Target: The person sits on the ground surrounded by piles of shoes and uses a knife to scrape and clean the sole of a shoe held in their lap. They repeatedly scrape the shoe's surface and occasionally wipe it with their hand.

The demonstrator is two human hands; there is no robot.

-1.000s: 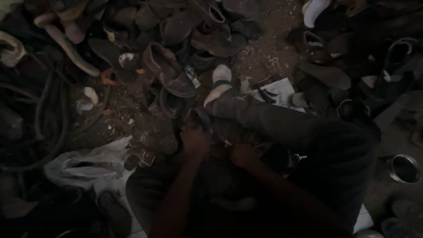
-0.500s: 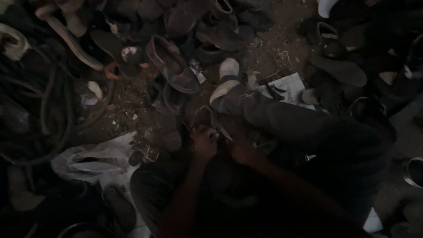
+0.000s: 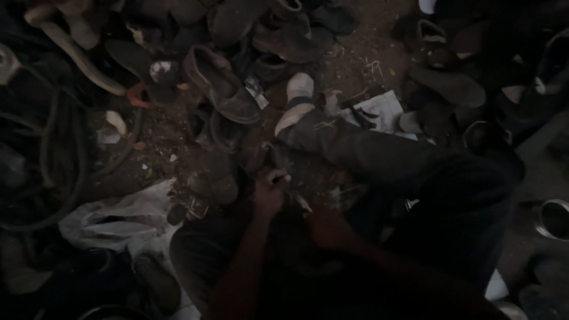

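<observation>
The worn brown shoe [image 3: 222,86] looks like scuffed, matt leather with a dusty sole. Below and left of it, the white bag [image 3: 115,219] is thin, crinkled plastic with a faint sheen. Right of the shoe, the trouser leg [image 3: 361,151] is coarse dark cloth, and beyond it lies creased white paper [image 3: 385,109].

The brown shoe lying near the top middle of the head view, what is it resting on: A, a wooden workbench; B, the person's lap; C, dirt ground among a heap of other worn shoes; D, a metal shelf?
C: the brown shoe lies on bare dirt ground amid a pile of worn shoes, well ahead of the left hand and right hand.
</observation>
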